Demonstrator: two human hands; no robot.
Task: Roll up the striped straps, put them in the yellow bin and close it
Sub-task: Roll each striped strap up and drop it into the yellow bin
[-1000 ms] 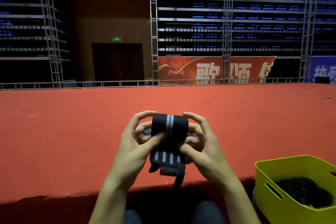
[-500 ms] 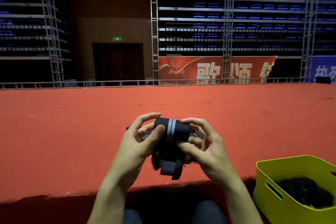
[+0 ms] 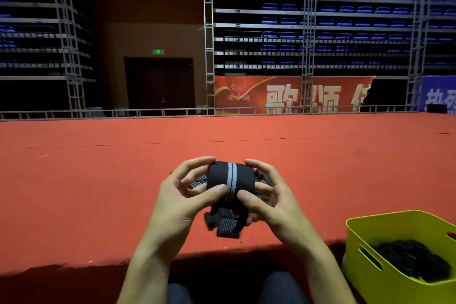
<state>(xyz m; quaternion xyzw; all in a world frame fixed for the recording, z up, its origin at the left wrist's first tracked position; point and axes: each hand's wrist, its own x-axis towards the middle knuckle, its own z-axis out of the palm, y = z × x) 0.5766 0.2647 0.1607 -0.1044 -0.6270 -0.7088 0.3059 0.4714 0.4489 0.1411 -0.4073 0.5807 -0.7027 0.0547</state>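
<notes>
Low in the centre of the frame, the left hand [image 3: 183, 201] and the right hand [image 3: 274, 201] together held a striped strap [image 3: 230, 179], black with a pale grey band down its middle. Both hands were curled round it, thumbs pressed on the near face of the roll and fingers wrapped over the top and ends. Most of the strap was wound into a fat roll, but a loose tail [image 3: 225, 226] hung beneath the thumbs, so the rolling looked close to finished rather than done. Bits of striped webbing also showed behind the fingers on either side; whether they belonged to this strap or to another could not be told.

The hands were held over the near edge of a red carpeted stage [image 3: 98, 192]. In the lower right corner stood the yellow bin [image 3: 365, 234], open, well apart from the hands. A dark heap [image 3: 414, 260] lay inside it; it could be straps already stowed, but the picture was too dim to say. No lid was in view.

By this reading, what remained was to wind in the tail, drop the roll into the bin, deal with any other straps, and close the bin.
</notes>
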